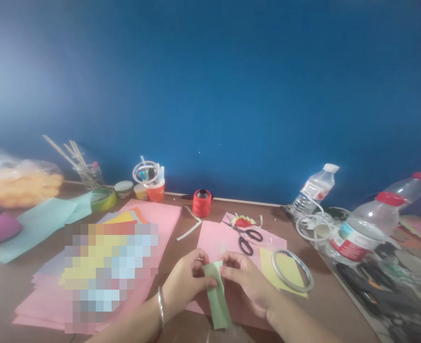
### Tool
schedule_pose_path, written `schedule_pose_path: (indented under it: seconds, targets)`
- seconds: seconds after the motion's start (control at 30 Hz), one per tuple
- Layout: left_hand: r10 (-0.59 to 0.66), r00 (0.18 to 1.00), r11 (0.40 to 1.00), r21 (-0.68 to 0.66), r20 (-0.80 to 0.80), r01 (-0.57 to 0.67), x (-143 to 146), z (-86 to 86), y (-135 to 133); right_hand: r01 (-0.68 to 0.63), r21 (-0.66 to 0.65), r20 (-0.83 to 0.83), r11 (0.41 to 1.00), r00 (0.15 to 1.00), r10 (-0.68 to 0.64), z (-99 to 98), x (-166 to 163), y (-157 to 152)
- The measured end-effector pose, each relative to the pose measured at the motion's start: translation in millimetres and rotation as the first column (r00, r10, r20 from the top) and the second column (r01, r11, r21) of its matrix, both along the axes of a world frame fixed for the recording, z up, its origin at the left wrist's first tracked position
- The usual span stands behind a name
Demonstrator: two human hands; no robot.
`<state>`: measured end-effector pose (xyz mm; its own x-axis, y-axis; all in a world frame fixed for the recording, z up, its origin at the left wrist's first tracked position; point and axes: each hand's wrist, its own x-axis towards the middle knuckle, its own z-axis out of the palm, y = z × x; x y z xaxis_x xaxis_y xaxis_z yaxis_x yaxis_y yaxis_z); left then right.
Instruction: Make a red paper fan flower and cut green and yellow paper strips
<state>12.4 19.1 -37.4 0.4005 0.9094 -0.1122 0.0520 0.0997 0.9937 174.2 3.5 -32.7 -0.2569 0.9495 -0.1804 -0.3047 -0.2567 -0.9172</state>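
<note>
A strip of green paper (218, 307) hangs between my two hands over pink paper. My left hand (189, 276) pinches its left edge near the top, thumb in front. My right hand (244, 274) grips the upper right edge between thumb and fingers. Just beyond the hands lie black-handled scissors (246, 238), beside a small red and yellow pleated paper fan (243, 221). A silver tape roll (308, 281) rests on a yellow paper sheet (267, 262), right of my right hand. The fingertips behind the strip are partly hidden.
A stack of pink paper (167, 214) with coloured sheets lies left. Along the wall stand a red spool-like item (201, 204) and an orange cup of pens (156, 190). Plastic bottles (371, 219) stand at right, and a bag of orange items (20, 183) sits far left.
</note>
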Motion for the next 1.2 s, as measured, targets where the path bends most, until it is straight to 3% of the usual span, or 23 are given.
schedule_pose_path:
  seconds: [0.1,0.3,0.53,0.9,1.2]
  targets:
    - [-0.022,0.999,0.998,0.062,-0.049,0.025,-1.8,3.9,0.7,0.07,0.055,0.146,0.996,0.986,-0.078,2.0,1.2,1.7]
    - [-0.022,0.999,0.997,0.067,-0.044,0.025,-3.3,13.4,2.1,0.022,0.1,0.317,0.995,0.947,-0.053,7.2,-1.5,0.2]
    - [0.027,0.973,0.994,0.109,-0.228,-0.002,-1.7,14.8,3.9,0.02,0.15,0.356,0.988,0.932,-0.073,3.3,-4.4,-4.2]
    - [-0.03,0.989,0.995,0.092,-0.144,0.043,-1.3,19.9,1.1,-0.028,0.235,0.415,0.972,0.907,-0.075,7.8,-6.1,-6.6]
    - [0.004,0.989,0.997,0.079,-0.146,0.008,0.2,20.6,-0.9,-0.041,0.257,0.397,0.966,0.915,-0.067,5.9,-7.2,-8.8]
